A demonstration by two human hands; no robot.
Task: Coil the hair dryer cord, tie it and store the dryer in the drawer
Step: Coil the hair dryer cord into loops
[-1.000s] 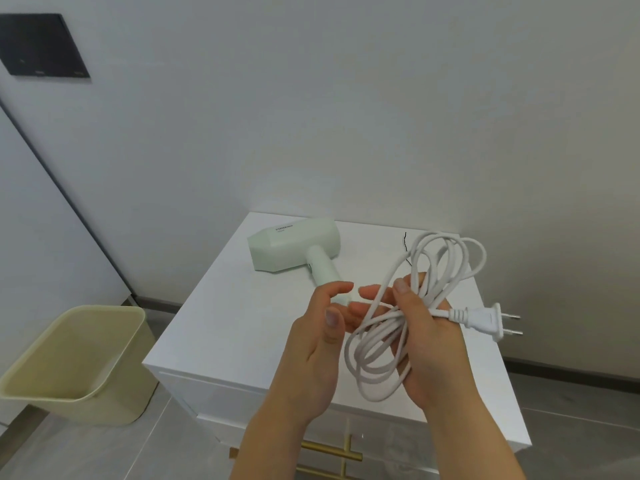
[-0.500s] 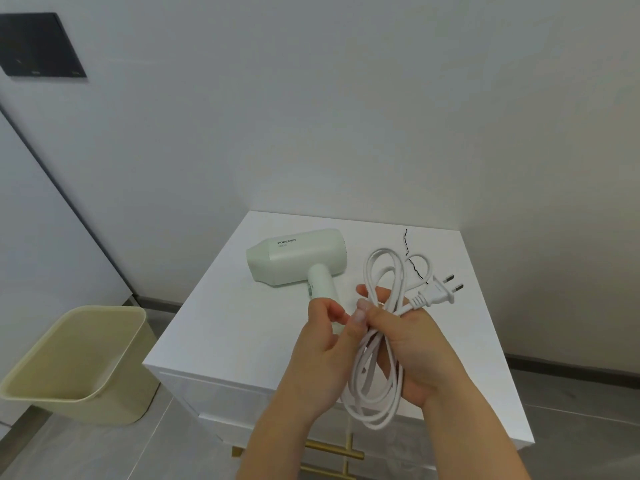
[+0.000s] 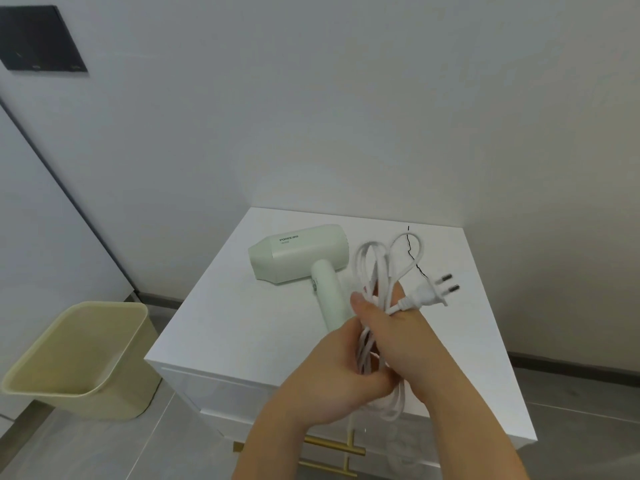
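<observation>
A pale green hair dryer (image 3: 299, 252) lies on its side on the white cabinet top (image 3: 221, 327), nozzle to the left, handle pointing toward me. Its white cord (image 3: 375, 268) is gathered into a long bundle of loops held above the cabinet's front half. My right hand (image 3: 401, 344) grips the bundle around its middle, and the plug (image 3: 431, 292) sticks out to the right above that hand. My left hand (image 3: 332, 375) closes on the lower part of the bundle from the left. A thin black tie (image 3: 412, 251) lies on the cabinet top behind the loops.
The cabinet's drawer front (image 3: 214, 393) is shut, with gold handles (image 3: 332, 448) below my arms. A beige waste bin (image 3: 79, 358) stands on the floor to the left. Grey walls close in behind and to the right.
The loops were pressed from a wide coil into a narrow bundle. My left hand moved from an open pinch to a grip low on the bundle. The plug swung up and back.
</observation>
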